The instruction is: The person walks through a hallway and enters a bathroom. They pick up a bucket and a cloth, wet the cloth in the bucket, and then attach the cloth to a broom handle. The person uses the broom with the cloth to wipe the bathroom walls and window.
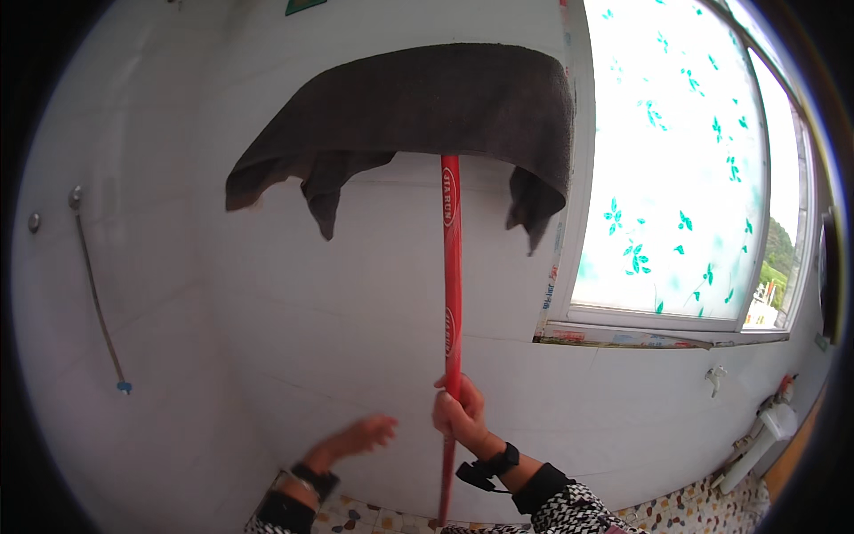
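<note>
My right hand (460, 414) grips a red pole (453, 267) that stands nearly upright before me and bears printed writing. Draped over the pole's top end is a dark grey-brown cloth (434, 100), raised against the white wall, with pointed corners hanging down at both sides. Whatever lies under the cloth at the pole's head is hidden. To the left of the pole, my left hand (363, 432) is apart from it and holds nothing; it is slightly blurred, with the fingers partly spread. Both wrists wear black bands.
A window (674, 173) with leaf-patterned frosted glass fills the upper right, close to the cloth. Below it a tap (715, 380) juts from the wall, and a white washbasin (760, 440) stands at far right. A thin hose (100, 300) hangs on the left wall. Pebble-patterned floor (373, 517) shows below.
</note>
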`<state>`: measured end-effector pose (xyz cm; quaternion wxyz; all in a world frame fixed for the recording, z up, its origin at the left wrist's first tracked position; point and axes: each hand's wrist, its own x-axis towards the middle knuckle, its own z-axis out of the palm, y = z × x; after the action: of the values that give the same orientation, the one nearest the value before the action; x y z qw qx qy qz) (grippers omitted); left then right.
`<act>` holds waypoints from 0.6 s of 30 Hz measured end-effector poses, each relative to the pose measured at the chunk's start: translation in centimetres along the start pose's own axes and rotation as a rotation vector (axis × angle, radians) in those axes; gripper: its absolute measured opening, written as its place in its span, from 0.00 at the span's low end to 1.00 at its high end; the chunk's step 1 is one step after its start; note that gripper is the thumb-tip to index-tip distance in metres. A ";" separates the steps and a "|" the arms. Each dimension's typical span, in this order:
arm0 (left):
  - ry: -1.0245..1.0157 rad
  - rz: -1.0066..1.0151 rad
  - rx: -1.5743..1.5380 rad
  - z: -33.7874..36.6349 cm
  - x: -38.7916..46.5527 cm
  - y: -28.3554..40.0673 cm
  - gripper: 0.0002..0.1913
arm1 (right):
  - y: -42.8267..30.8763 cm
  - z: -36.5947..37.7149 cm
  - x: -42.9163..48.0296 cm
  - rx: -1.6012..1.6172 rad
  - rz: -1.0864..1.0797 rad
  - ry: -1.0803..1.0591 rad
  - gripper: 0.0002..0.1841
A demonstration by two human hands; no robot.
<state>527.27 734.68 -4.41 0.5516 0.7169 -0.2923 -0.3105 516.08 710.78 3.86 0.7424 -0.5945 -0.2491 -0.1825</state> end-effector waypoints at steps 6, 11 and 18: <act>0.031 -0.156 -0.457 12.5 -4.0 -13.1 0.26 | -0.5 6.5 5.3 0.067 0.039 0.125 0.13; 0.446 -0.027 -0.204 12.2 -7.9 -12.2 0.20 | -2.9 7.5 10.4 -0.067 -0.055 0.133 0.15; 1.184 0.790 1.447 5.7 -1.9 2.2 0.26 | -17.1 8.7 28.1 -0.254 -0.292 0.141 0.16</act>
<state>521.55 732.17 -3.17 0.1043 0.7697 -0.3060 0.5505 527.79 716.10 35.29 0.6429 -0.6266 -0.2552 -0.3591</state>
